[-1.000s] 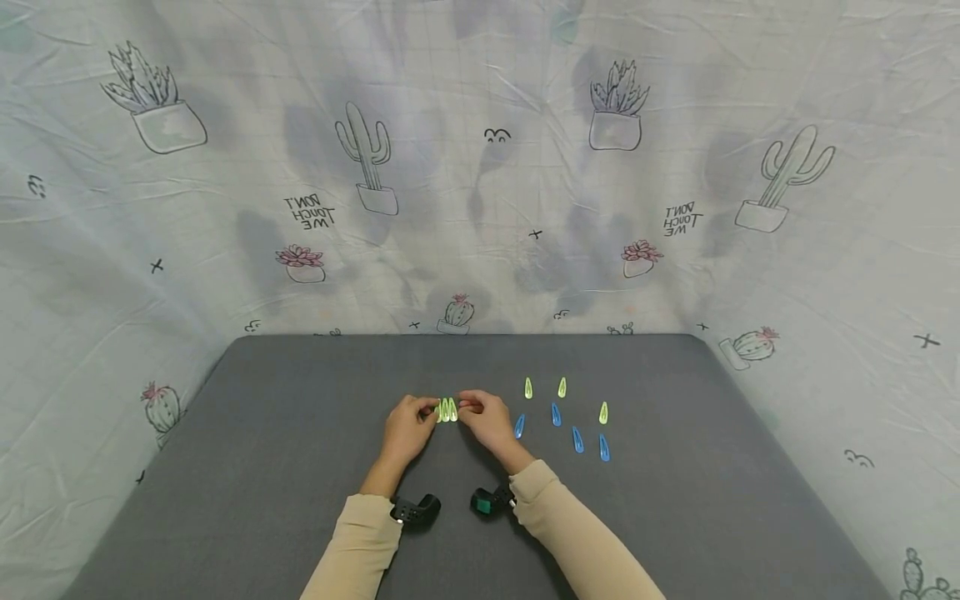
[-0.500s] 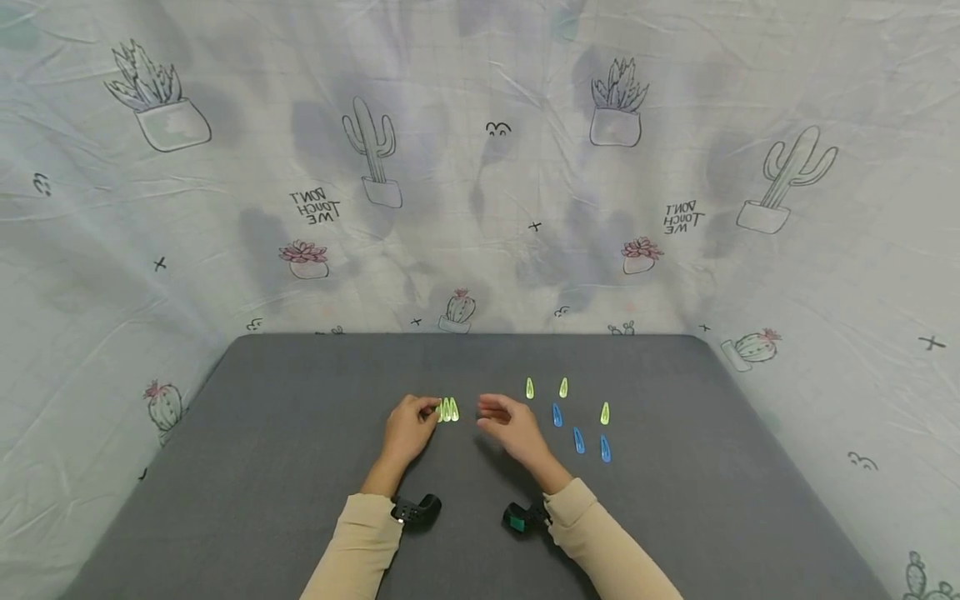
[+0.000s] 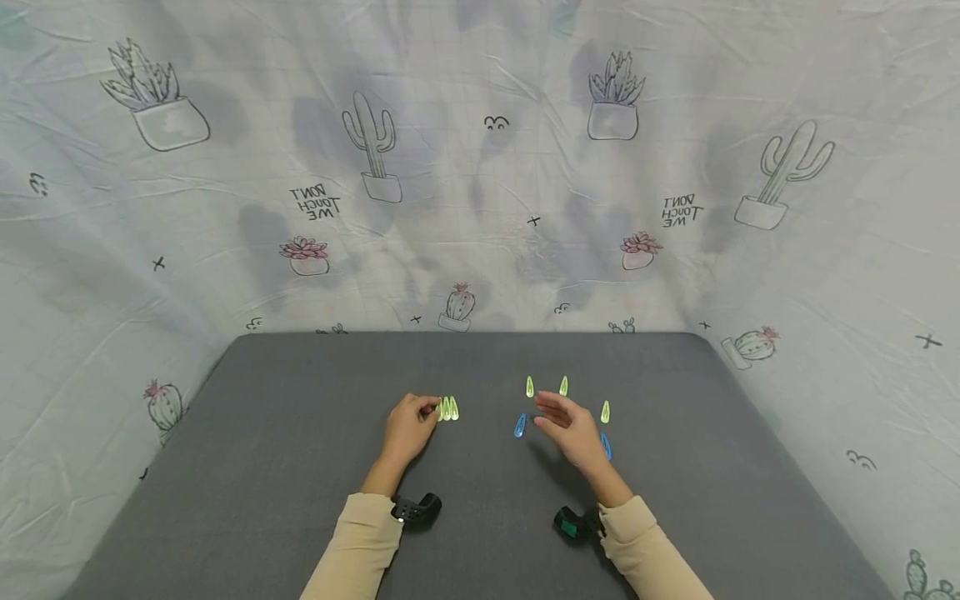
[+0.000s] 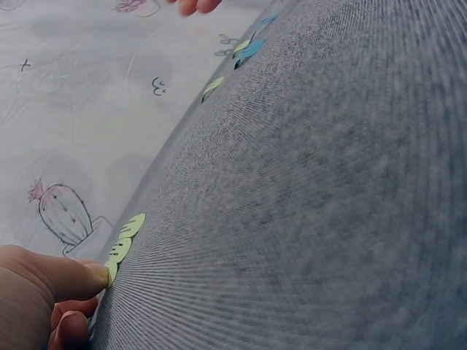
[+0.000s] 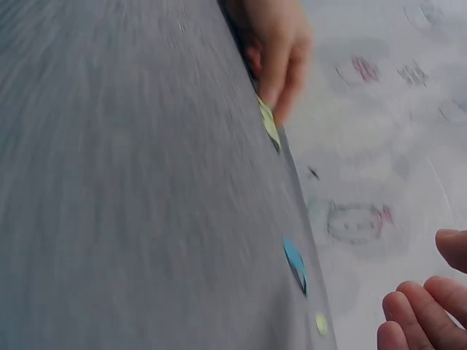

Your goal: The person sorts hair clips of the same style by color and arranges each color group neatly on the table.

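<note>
Yellow-green snap hair clips (image 3: 453, 408) lie side by side in a tight row on the grey table. At the row's left end, my left hand (image 3: 408, 429) pinches the outermost clip; in the left wrist view its thumb (image 4: 62, 279) covers part of that clip (image 4: 112, 274). My right hand (image 3: 576, 433) is raised over the scattered clips, holding nothing, with its fingers (image 5: 416, 313) loosely bent and apart from the thumb. A blue hair clip (image 3: 520, 425) lies just left of its fingertips. Another blue clip (image 3: 606, 447) shows partly behind the hand, which hides others.
Loose yellow-green clips lie beyond the right hand, one at the back (image 3: 529, 387), another beside it (image 3: 564, 385), and one farther right (image 3: 605, 412). A cactus-print cloth (image 3: 480, 183) hangs behind the grey table (image 3: 300, 375). Each wrist wears a black strap (image 3: 420, 510).
My right hand has left the row of yellow-green clips, opened, and moved right over the blue clips. The left hand has stayed at the row's left end.
</note>
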`<state>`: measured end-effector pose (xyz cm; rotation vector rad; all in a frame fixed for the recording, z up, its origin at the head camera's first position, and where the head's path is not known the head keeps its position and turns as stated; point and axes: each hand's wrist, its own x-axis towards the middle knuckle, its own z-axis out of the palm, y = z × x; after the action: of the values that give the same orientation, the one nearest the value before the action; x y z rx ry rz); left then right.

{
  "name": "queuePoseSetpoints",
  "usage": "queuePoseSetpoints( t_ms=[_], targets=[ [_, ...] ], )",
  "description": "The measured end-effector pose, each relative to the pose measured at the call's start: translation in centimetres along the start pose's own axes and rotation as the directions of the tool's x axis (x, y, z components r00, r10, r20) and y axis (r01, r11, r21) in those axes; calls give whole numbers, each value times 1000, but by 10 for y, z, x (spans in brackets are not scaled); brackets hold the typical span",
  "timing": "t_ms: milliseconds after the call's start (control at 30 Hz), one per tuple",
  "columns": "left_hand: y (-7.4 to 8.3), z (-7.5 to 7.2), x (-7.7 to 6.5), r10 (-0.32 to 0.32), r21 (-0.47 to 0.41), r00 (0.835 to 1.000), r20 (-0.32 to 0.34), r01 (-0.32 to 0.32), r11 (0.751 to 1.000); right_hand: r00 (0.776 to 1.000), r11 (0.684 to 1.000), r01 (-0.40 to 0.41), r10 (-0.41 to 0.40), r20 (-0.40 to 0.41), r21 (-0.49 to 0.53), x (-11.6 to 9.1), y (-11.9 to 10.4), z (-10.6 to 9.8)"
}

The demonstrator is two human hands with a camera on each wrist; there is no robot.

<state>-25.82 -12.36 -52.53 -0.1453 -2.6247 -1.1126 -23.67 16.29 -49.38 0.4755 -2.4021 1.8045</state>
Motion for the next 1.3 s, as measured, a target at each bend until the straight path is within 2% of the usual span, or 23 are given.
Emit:
queuePoseSetpoints(
  t_ms=[300,533,767,933,1300],
  targets=[
    [5,-2,2,-29,-7,1000,10,29,1000,997,999,-42,41,-68,-11,-7,-20,-40],
    [7,-4,4,-42,-7,999,22,42,999,993,998,-45,41,-112,-38,-9,-20,-62],
    [8,-5,8,-53,-7,998,29,53,999,975,994,-104,95,-202,-38,-5,8,-84],
    [9,-5,8,-55,-7,998,32,55,998,960,987,-153,139,-245,-40,-3,32,-92],
    [9,-6,8,-46,-8,998,34,47,999,939,959,-260,224,-262,-110,-2,42,-90]
  ],
)
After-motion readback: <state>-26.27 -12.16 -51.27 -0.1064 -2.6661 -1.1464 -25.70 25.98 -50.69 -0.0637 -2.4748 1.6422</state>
